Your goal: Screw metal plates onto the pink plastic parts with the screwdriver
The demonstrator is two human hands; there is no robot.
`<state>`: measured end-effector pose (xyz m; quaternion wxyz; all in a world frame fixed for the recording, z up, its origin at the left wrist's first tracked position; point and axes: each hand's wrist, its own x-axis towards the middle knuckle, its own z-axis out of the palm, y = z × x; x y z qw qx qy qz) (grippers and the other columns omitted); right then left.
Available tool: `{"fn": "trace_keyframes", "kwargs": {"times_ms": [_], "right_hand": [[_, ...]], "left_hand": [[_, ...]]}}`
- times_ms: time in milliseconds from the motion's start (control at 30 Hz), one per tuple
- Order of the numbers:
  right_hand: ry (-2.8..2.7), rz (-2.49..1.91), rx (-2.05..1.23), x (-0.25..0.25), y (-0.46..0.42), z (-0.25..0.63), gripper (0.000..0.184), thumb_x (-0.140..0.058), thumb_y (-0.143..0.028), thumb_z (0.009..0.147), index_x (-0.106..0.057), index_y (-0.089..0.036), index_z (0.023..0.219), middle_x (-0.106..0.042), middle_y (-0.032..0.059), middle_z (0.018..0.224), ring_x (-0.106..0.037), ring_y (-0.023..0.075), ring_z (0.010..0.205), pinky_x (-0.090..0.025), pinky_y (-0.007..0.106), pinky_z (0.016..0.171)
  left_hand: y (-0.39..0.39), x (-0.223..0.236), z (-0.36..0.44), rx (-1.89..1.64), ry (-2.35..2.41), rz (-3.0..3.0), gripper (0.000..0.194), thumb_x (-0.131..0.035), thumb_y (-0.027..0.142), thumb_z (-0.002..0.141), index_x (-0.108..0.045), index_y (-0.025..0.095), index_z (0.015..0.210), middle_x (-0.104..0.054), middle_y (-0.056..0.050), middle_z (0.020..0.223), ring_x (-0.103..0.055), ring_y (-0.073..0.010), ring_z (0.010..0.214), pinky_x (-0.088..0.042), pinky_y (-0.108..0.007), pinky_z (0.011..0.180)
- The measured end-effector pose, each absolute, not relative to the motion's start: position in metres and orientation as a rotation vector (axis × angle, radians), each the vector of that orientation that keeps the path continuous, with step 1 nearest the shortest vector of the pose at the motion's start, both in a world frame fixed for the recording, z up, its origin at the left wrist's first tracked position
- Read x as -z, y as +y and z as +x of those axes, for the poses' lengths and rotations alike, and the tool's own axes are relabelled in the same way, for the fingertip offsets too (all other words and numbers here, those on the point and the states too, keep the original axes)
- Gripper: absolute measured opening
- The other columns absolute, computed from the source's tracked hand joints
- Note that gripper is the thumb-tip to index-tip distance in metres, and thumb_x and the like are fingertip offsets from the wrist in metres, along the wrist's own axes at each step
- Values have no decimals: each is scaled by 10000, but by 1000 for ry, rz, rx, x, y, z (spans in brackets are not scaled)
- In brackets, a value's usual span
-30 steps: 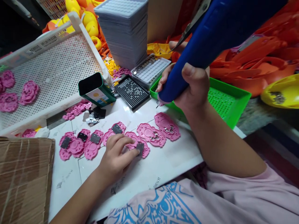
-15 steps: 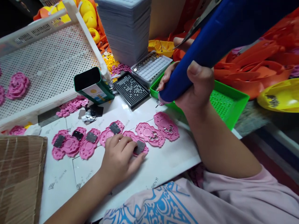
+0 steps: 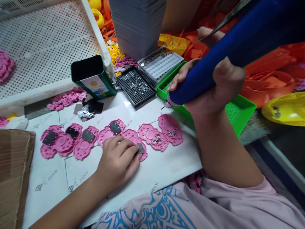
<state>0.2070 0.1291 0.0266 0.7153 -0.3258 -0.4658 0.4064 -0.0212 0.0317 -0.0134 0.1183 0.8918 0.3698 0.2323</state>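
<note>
My left hand (image 3: 120, 156) lies on a pink plastic piece (image 3: 130, 135) on the table, its curled fingertips at a small dark plate (image 3: 140, 148) on that piece. My right hand (image 3: 209, 82) is wrapped round a blue electric screwdriver (image 3: 205, 68), its thin bit pointing down to the left above the table. A pointed metal tool (image 3: 225, 24), its kind unclear, is also held among the right fingers. Two pink pieces with silvery screws (image 3: 156, 140) lie right of my left hand. Several others, bearing dark plates (image 3: 88, 135), lie to its left.
Behind the pieces stand a green tin (image 3: 95, 79), a black tray with shiny screws (image 3: 135, 86), a stack of pale trays (image 3: 160, 62) and a green basket (image 3: 246, 116). A white crate (image 3: 47, 41) and cardboard box (image 3: 14, 168) border the left. Orange parts (image 3: 262, 86) lie right.
The view has shifted a little. My left fingers have drawn closer together on the pink piece. My right hand, with the screwdriver, appears slightly farther right.
</note>
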Motion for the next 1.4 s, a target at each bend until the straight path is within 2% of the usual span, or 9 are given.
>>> {"fn": "trace_keyframes", "kwargs": {"times_ms": [133,333,467,600,767,933,1000,1167,1400], "right_hand": [[-998,-751,-883,-29,127,204,208,-673,-415,618,-534,-263,588,-548,-62,514,-514,128,403,-389,286,369],[-1010,-761,-886,-29,126,203,265,-676,-424,634,-693,-332,883,-546,-75,510,-512,117,397,-430,280,387],[-1032,-788,-885,-32,124,202,236,-670,-415,636,-724,-323,847,-538,-76,525,-515,96,421,-439,263,403],[-1050,-786,-896,-34,124,201,244,-690,-434,629,-714,-335,851,-526,-80,521,-511,92,413,-427,255,391],[-1118,-796,-888,-35,123,204,240,-681,-434,655,-531,-259,589,-511,-57,557,-524,109,431,-434,277,411],[-1157,-827,-867,-34,123,205,196,-636,-478,691,-571,-296,663,-493,-51,569,-522,111,446,-442,263,423],[-1124,-833,-880,-34,124,204,175,-655,-503,661,-634,-341,725,-537,-54,640,-512,102,467,-460,249,420],[-1077,-831,-884,-34,126,206,269,-764,-500,559,-700,-360,779,-595,-110,1127,-519,90,567,-539,258,446],[-1057,-858,-856,-34,125,205,264,-741,-478,551,-707,-359,785,-579,-92,1142,-515,100,570,-519,287,453]], "left_hand": [[31,15,-22,-655,1114,2603,103,-647,172,800,-658,146,899,-685,-71,828,-543,-241,836,-407,-423,785],[34,16,-21,-660,1094,2613,59,-645,178,799,-668,164,852,-687,-62,825,-548,-236,834,-406,-409,763],[33,17,-21,-671,1091,2613,74,-646,172,798,-666,171,869,-689,-58,831,-549,-232,835,-404,-405,768],[32,19,-21,-680,1091,2601,92,-662,160,788,-663,156,880,-687,-65,840,-539,-237,847,-397,-410,773],[31,19,-21,-677,1099,2598,103,-658,161,792,-666,162,894,-685,-61,841,-537,-225,830,-403,-405,772],[32,19,-22,-688,1091,2592,126,-649,156,797,-669,169,921,-691,-63,859,-540,-228,844,-408,-401,775],[32,19,-22,-690,1084,2591,137,-648,151,797,-668,169,932,-693,-65,869,-538,-229,847,-409,-404,780],[32,20,-22,-692,1060,2580,139,-643,143,806,-665,158,942,-691,-68,878,-527,-227,856,-417,-410,787],[31,21,-21,-688,1067,2555,165,-634,136,813,-666,158,973,-679,-75,898,-526,-225,867,-412,-408,779]]}}
